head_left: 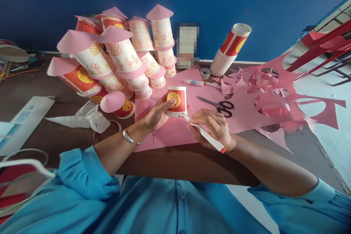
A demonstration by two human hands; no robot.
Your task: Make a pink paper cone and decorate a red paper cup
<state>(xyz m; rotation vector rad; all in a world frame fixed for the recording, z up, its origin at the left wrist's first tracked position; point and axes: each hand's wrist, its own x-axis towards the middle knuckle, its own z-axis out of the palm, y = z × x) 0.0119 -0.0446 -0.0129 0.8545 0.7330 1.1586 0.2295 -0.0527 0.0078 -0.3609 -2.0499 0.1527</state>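
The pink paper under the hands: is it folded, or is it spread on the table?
Spread: the pink paper lies flat across the dark table, with the scissors resting on it.

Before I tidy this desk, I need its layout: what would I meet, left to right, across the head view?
Long white block, crumpled white sheet, left hand, red-and-white cup, right hand, stack of cups, cut pink paper.

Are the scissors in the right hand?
No, the right hand holds an orange-ended white tube, while the scissors lie on the pink paper.
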